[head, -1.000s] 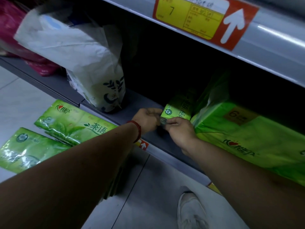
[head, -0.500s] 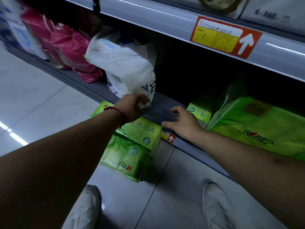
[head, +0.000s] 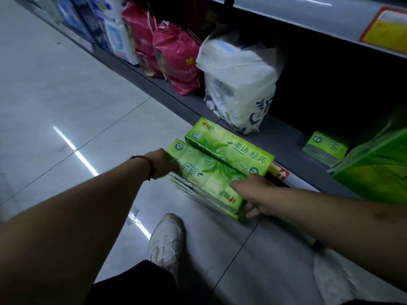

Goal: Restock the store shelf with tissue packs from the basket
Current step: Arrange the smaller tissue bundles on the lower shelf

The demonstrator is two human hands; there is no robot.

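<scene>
Several green tissue packs lie stacked on the floor by the bottom shelf. My left hand (head: 161,165) grips the left end of the nearer top pack (head: 204,179). At that pack's right end my right hand (head: 256,195) has its thumb on top and its fingers curled under the edge. A second green pack (head: 229,148) lies just behind, against the shelf lip. One small green pack (head: 324,147) sits on the bottom shelf (head: 279,133). No basket is in view.
A large green multipack (head: 378,166) fills the shelf's right side. A white bagged tissue bundle (head: 240,84) and red bags (head: 174,56) stand further left on the shelf. The upper shelf edge (head: 308,16) overhangs. My shoes (head: 167,241) stand on the grey tile floor.
Both hands left the shelf and came down to the floor stack. They now hold the two ends of the nearer green pack. The view swung left and down.
</scene>
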